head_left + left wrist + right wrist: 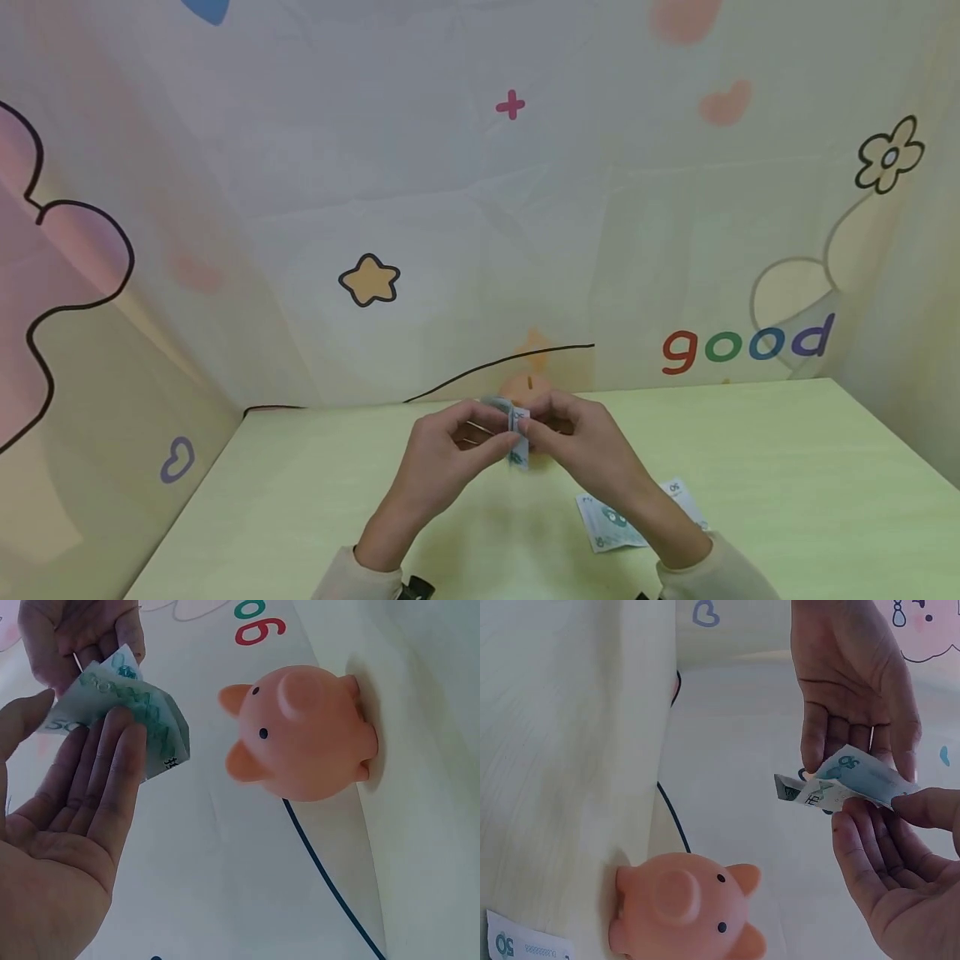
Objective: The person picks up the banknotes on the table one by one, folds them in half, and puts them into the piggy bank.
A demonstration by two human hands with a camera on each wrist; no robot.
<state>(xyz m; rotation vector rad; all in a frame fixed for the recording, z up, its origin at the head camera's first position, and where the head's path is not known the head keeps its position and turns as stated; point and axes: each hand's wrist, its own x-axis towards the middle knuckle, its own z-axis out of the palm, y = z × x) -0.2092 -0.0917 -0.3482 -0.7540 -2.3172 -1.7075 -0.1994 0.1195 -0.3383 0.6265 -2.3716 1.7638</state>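
Note:
My left hand [450,458] and right hand [596,437] meet in the middle, above the table. Between them they pinch a folded green-and-white banknote [519,454], thumbs toward me. In the left wrist view the banknote [142,712] is bent over, with the left fingers behind it. A "50" shows on the banknote [847,761] in the right wrist view. Just beyond the hands stands a peach piggy bank [311,735], apart from the note. The hands partly hide the piggy bank [521,386] in the head view.
Flat on the pale table [787,475], under my right forearm, lie more banknotes [611,529], partly covered by the arm. A printed cloth backdrop [450,208] rises behind the table and along both sides.

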